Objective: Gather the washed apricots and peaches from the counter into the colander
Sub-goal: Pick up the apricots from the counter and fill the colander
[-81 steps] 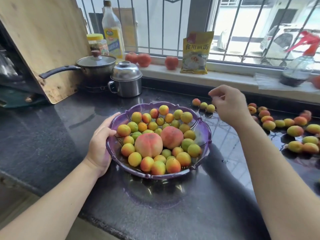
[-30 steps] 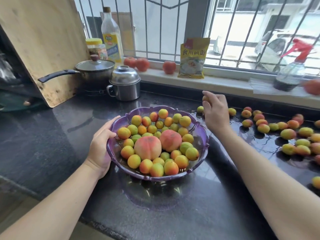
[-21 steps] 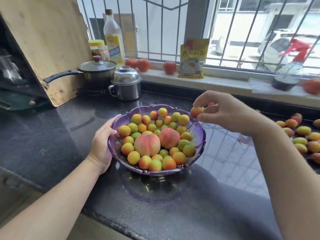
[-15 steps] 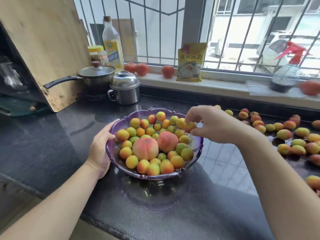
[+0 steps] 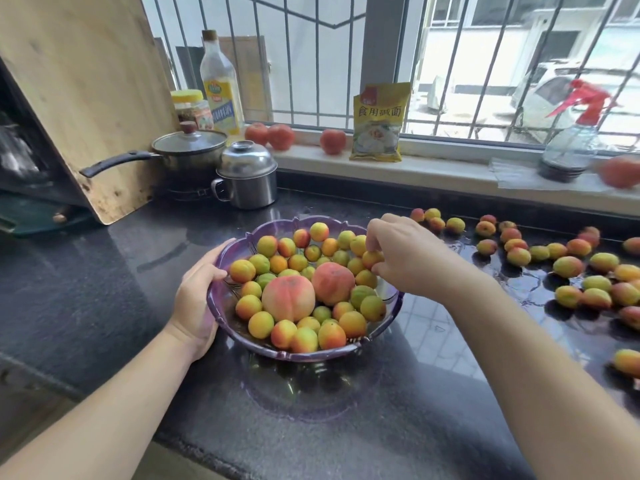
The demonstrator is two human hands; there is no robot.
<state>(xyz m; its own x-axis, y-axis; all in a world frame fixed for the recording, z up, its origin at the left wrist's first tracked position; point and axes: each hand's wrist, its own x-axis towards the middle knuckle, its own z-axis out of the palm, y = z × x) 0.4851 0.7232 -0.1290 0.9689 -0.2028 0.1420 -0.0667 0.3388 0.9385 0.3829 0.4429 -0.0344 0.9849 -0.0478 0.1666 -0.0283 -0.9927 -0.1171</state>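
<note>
Head view: left hand (image 5: 195, 303) clasps the colander (image 5: 221, 317) rim at 9 o'clock; right hand (image 5: 405, 258) pinches an apricot (image 5: 371, 258) at 2 o'clock over the round, upright colander.

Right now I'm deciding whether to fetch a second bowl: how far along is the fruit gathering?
Done: the purple colander holds two peaches and a heap of apricots. In hand: the right hand pinches one apricot just over the heap, while the left hand grips the rim. Left: many loose apricots lie on the wet counter to the right, likely more than twenty. The colander already looks rather full.
</note>
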